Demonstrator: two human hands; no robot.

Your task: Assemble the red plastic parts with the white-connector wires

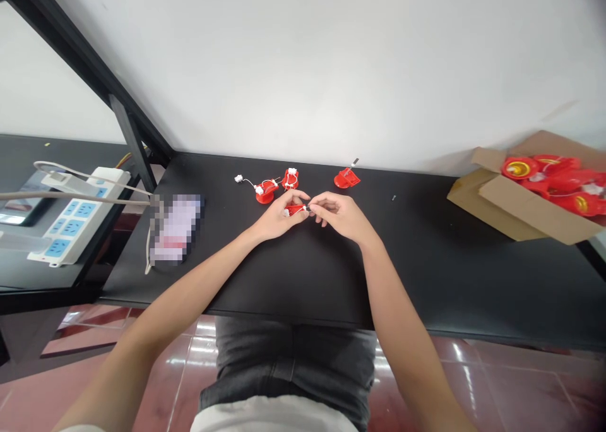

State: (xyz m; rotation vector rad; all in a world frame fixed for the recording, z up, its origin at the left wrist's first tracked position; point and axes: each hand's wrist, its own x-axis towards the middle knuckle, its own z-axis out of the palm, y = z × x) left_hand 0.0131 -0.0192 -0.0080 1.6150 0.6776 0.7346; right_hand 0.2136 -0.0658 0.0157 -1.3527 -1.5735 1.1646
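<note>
On the bench (303, 274), the left hand (277, 217) pinches a red plastic part (294, 210) steady while the right hand (338, 217) grips its end.

Small-parts assembly workshop or workroom. A black bench (426, 280) on a dark metal frame (135, 144) carries red plastic parts (347, 179) fitted with white wire connectors, and an open cardboard box (521, 208) holds more of them. A power strip (78, 214) lies on an adjoining bench (28, 154), beside a plain white wall (303, 59) and glossy tiled floor (511, 381).
</note>
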